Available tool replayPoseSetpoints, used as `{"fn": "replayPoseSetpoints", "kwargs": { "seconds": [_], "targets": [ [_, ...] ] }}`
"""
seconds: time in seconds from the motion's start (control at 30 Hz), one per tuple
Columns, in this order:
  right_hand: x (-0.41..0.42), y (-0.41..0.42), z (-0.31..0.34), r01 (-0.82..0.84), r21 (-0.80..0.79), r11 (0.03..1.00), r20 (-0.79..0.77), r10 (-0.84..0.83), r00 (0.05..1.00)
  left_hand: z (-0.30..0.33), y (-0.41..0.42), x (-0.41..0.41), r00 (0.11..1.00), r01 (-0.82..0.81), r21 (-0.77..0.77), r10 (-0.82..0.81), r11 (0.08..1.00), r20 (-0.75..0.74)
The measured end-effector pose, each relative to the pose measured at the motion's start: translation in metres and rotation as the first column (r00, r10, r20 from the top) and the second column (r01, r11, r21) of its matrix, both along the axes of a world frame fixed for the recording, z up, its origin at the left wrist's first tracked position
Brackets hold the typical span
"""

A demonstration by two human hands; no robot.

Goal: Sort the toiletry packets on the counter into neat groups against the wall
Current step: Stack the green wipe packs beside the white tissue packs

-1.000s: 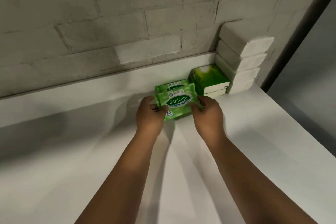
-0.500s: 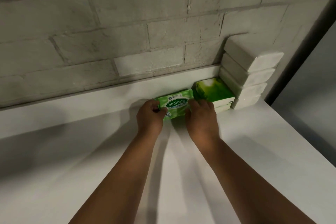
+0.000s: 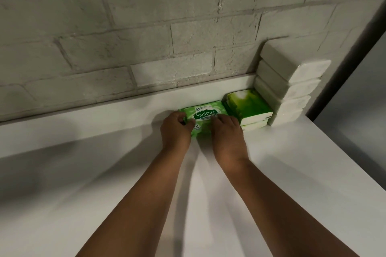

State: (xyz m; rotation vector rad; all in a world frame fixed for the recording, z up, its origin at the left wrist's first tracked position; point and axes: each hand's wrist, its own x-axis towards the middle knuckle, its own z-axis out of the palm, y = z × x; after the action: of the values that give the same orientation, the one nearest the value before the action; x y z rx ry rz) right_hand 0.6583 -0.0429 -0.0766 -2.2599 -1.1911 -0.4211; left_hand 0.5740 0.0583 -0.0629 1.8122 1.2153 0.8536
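Sanicare packet, green with a white label, lies flat on the white counter, close to the low white ledge under the gray brick wall. I cannot tell if another packet is under it. My left hand holds its left end, with my fingers curled round the edge. My right hand rests on its right side, with my fingers bent down onto the top. I cannot tell if those fingers pinch it or just press on it.

Just beside the packet on the right is a short pile of green packs, two that I can see, one on top of the other. They touch the packet or nearly touch it. Next to them, in the corner, is a tall stack of white packs, four high, set against the wall.
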Motion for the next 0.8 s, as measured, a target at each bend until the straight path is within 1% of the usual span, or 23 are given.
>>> {"fn": "replayPoseSetpoints", "kwargs": {
  "seconds": [0.17, 0.3, 0.47, 0.57, 0.63, 0.8],
  "targets": [
    [0.001, 0.000, 0.003, -0.004, -0.008, 1.000, -0.032, 0.003, 0.999, 0.002, 0.000, -0.005, 0.995, 0.040, 0.067, -0.034, 0.997, -0.096],
    [-0.007, -0.004, 0.007, 0.001, -0.069, 0.998, -0.046, -0.005, 0.999, 0.006, -0.002, -0.019, 0.992, 0.046, 0.095, -0.034, 0.994, -0.121],
    [-0.035, -0.006, 0.018, -0.051, -0.103, 0.993, -0.055, 0.045, 0.997, 0.018, -0.009, -0.049, 0.990, 0.052, 0.054, -0.044, 0.997, -0.137],
    [-0.059, -0.006, 0.027, -0.098, -0.137, 0.986, -0.061, 0.090, 0.994, 0.026, -0.012, -0.079, 0.985, 0.024, 0.070, -0.012, 0.997, -0.169],
    [-0.080, -0.005, 0.033, -0.138, -0.159, 0.978, -0.066, 0.129, 0.989, 0.031, -0.013, -0.103, 0.978, -0.023, 0.081, 0.039, 0.996, -0.203],
    [-0.133, 0.004, 0.042, -0.233, -0.166, 0.958, -0.066, 0.225, 0.972, 0.039, -0.016, -0.160, 0.962, -0.123, 0.111, 0.146, 0.986, -0.229]
  ]
}}
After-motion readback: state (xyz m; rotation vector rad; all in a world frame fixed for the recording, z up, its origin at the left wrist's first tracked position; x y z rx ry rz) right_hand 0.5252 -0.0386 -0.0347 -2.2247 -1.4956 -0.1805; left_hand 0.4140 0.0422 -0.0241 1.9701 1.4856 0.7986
